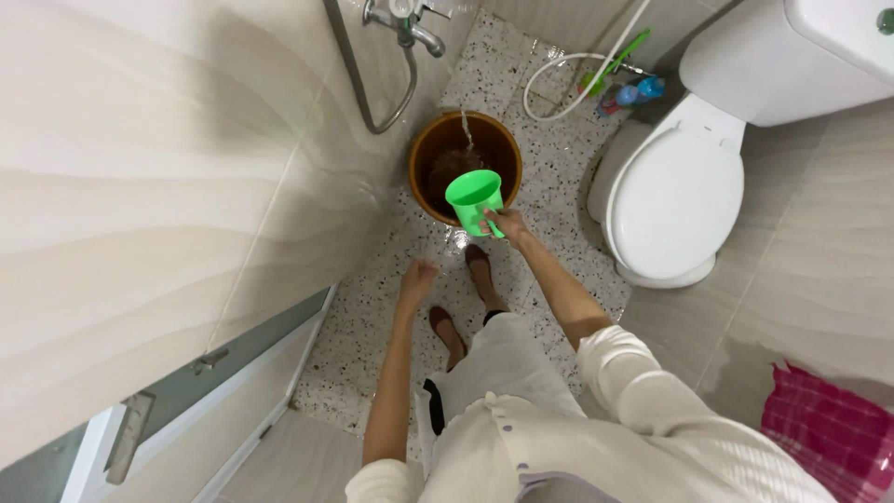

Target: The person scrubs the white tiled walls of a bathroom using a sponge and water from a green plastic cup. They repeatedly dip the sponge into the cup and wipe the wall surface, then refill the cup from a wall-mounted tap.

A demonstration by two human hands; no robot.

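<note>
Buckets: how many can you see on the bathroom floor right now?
1. A brown bucket stands under the running wall tap, beside the toilet; the right hand holds a green scoop over its rim. Others may sit out of frame.

The scoop (474, 198) covers part of the bucket (428, 154); its handle hides inside the right hand (506, 224). The toilet tank (829, 47) and pink cloth (829, 433) run off frame, and the corner bottles (638, 93) are too small to tell.

Bucket (466, 168) under tap (416, 28), mug (475, 197) over its near rim, toilet (675, 200) to its right
</note>
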